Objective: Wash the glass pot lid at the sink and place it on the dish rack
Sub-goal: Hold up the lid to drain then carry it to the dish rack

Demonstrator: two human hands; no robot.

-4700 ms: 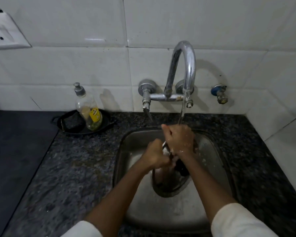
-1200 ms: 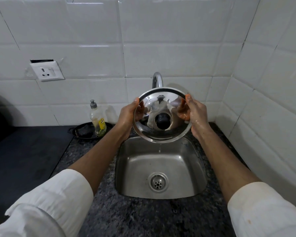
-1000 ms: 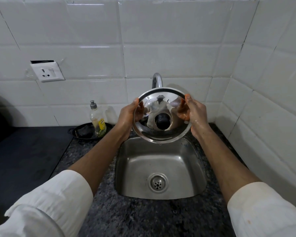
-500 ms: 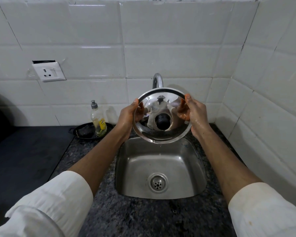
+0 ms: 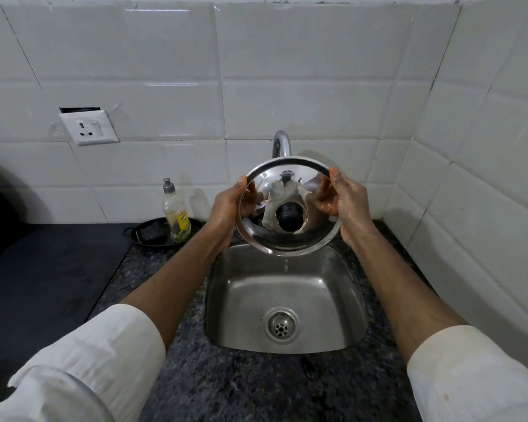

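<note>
Glass lid [image 5: 290, 236] upright over sink [image 5: 342, 327], underside twd camera; L grip [image 5: 226, 208] & R grip [image 5: 346, 202] clamped on rim edges.

The sink basin [image 5: 287, 300] lies open below; the tap [image 5: 281, 144] rises behind; a soap bottle [image 5: 174, 214] stands at left.

Lid [image 5: 290, 239] above sink [image 5: 317, 287]

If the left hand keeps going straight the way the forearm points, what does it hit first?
Probably the faucet behind the lid, then the tiled wall. The left hand grips the lid's rim; depth is unclear.
</note>
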